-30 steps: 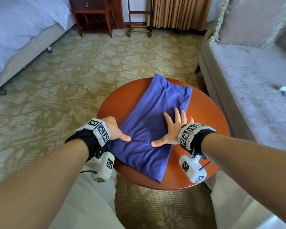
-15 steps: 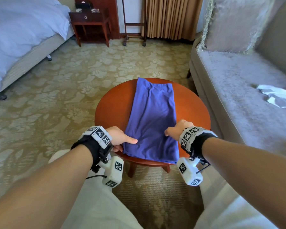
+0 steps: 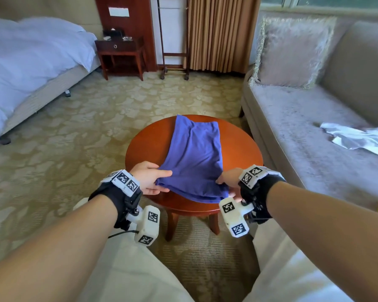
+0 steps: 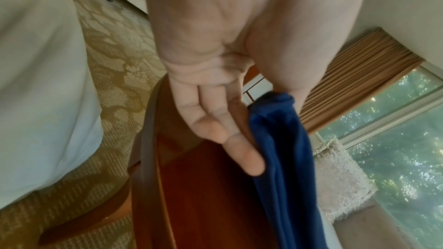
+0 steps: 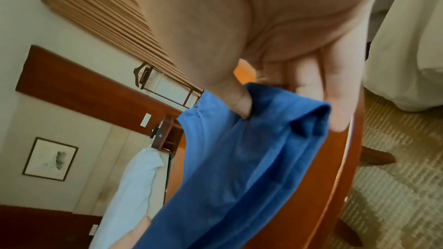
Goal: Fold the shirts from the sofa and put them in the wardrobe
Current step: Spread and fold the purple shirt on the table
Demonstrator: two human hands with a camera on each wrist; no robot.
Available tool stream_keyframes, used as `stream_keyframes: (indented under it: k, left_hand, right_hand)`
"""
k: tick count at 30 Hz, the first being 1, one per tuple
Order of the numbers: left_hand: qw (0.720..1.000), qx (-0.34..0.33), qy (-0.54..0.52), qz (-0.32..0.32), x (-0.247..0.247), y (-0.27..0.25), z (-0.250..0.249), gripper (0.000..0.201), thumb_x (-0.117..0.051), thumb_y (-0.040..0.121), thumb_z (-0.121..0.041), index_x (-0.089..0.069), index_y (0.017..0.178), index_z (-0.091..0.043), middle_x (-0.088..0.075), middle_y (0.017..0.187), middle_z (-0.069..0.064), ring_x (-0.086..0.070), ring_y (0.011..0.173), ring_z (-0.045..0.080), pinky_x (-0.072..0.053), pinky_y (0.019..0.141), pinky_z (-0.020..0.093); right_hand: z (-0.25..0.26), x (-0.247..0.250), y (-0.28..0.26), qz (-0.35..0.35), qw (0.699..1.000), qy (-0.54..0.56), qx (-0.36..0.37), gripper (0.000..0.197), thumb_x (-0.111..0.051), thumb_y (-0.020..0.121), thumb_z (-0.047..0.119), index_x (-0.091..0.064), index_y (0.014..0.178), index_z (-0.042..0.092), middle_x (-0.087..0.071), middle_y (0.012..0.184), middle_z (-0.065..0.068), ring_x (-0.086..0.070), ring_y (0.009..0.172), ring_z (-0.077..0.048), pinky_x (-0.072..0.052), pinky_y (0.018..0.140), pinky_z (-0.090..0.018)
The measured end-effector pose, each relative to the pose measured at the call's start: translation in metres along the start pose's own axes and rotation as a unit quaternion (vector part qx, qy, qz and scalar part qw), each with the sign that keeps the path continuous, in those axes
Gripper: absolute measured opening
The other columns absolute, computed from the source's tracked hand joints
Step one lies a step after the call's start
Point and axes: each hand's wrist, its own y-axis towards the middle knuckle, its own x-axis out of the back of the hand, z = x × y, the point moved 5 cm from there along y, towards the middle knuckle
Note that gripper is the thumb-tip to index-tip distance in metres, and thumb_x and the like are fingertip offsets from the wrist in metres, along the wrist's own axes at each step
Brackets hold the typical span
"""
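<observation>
Between both hands' fingers (image 3: 159,188): blue shirt (image 3: 194,158) corners.

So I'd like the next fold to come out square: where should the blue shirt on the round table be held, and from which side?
By its two near corners, from the person's edge of the round table. The blue shirt lies as a long strip running away from them, so pinching both corners, as the left hand and right hand do, should carry the near end forward evenly.

The blue shirt (image 3: 194,158) is hiding most of the right hand's (image 3: 228,178) fingers. The white shirt (image 3: 358,138) on the sofa (image 3: 303,131) is getting cut off by the picture's edge.
</observation>
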Motion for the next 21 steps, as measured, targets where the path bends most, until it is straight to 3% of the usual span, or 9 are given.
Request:
stream_keyframes:
  k: [2,3,5,6,8,10,14,17,21]
  left_hand:
    - [0.999,-0.023,-0.044,-0.002,0.001,-0.008,-0.007,0.049,-0.08,0.081,-0.015,-0.052,0.121,-0.022,-0.066,0.099,0.01,-0.073,0.065,0.031,-0.051,0.055,0.029]
    - [0.998,-0.031,-0.063,0.001,0.001,-0.011,-0.011,0.047,-0.08,0.081,-0.015,-0.055,0.121,-0.023,-0.067,0.1,0.01,-0.073,0.068,0.032,-0.052,0.054,0.028]
    - [0.995,-0.049,-0.092,0.007,0.002,-0.018,-0.018,0.035,-0.078,0.082,-0.016,-0.064,0.114,-0.019,-0.069,0.102,0.009,-0.074,0.07,0.032,-0.051,0.051,0.027]
    - [0.993,-0.056,-0.104,0.01,0.003,-0.021,-0.022,0.029,-0.078,0.082,-0.015,-0.068,0.109,-0.016,-0.071,0.102,0.01,-0.074,0.069,0.031,-0.051,0.05,0.026]
    - [0.989,-0.063,-0.129,0.019,0.003,-0.026,-0.027,0.027,-0.078,0.081,-0.015,-0.069,0.106,-0.009,-0.071,0.099,0.014,-0.074,0.069,0.028,-0.052,0.05,0.025]
    - [0.985,-0.065,-0.159,0.035,0.005,-0.031,-0.031,0.027,-0.078,0.081,-0.017,-0.068,0.104,-0.006,-0.071,0.097,0.015,-0.073,0.068,0.025,-0.053,0.051,0.023]
    - [0.968,-0.065,-0.228,0.087,0.011,-0.042,-0.044,0.02,-0.072,0.086,-0.02,-0.067,0.1,-0.007,-0.074,0.089,0.012,-0.074,0.075,0.021,-0.058,0.059,0.023]
    - [0.945,-0.085,-0.291,0.123,0.013,-0.047,-0.052,0.019,-0.069,0.085,-0.01,-0.065,0.103,-0.004,-0.073,0.095,0.016,-0.074,0.086,0.024,-0.061,0.07,0.029]
    - [0.942,-0.141,-0.263,0.155,0.007,-0.047,-0.059,0.024,-0.056,0.086,0.013,-0.065,0.103,-0.002,-0.074,0.098,0.013,-0.072,0.097,0.022,-0.057,0.089,0.029]
  right_hand:
    - [-0.002,0.003,0.002,-0.001,0.997,0.072,-0.007,0.02,-0.053,0.092,0.014,-0.052,0.074,0.006,-0.056,0.044,-0.009,-0.052,0.054,-0.024,-0.05,0.064,-0.036]
    - [-0.001,0.003,0.003,0.005,0.995,0.102,0.004,0.019,-0.052,0.093,0.013,-0.054,0.076,0.004,-0.058,0.047,-0.011,-0.057,0.057,-0.026,-0.055,0.078,-0.045]
    - [0.005,0.007,-0.003,0.01,0.986,0.164,0.017,0.021,-0.051,0.096,0.009,-0.054,0.077,0.002,-0.057,0.046,-0.01,-0.058,0.048,-0.025,-0.051,0.095,-0.05]
    - [0.007,0.01,-0.01,0.017,0.981,0.191,0.022,0.021,-0.051,0.098,0.009,-0.053,0.078,0.003,-0.056,0.043,-0.008,-0.057,0.04,-0.02,-0.055,0.089,-0.044]
    - [0.012,0.016,-0.023,0.044,0.968,0.246,0.038,0.014,-0.056,0.098,0.01,-0.052,0.086,0.004,-0.054,0.042,-0.005,-0.055,0.033,-0.013,-0.059,0.059,-0.031]
    - [0.015,0.024,-0.031,0.042,0.95,0.304,0.063,0.008,-0.064,0.093,0.01,-0.059,0.096,0.005,-0.059,0.055,-0.006,-0.059,0.038,-0.011,-0.058,0.048,-0.028]
    - [0.02,0.035,-0.044,0.071,0.933,0.344,0.076,0.01,-0.063,0.092,0.012,-0.064,0.09,0.002,-0.066,0.061,-0.01,-0.065,0.048,-0.013,-0.056,0.049,-0.024]
    - [0.027,0.045,-0.05,0.073,0.905,0.411,0.083,0.006,-0.055,0.084,0.003,-0.06,0.083,0.0,-0.069,0.073,-0.017,-0.07,0.06,-0.024,-0.06,0.059,-0.03]
    - [0.034,0.049,-0.048,0.141,0.889,0.417,0.124,0.042,-0.051,0.079,-0.014,-0.06,0.119,-0.003,-0.068,0.115,-0.016,-0.071,0.096,-0.022,-0.059,0.08,-0.027]
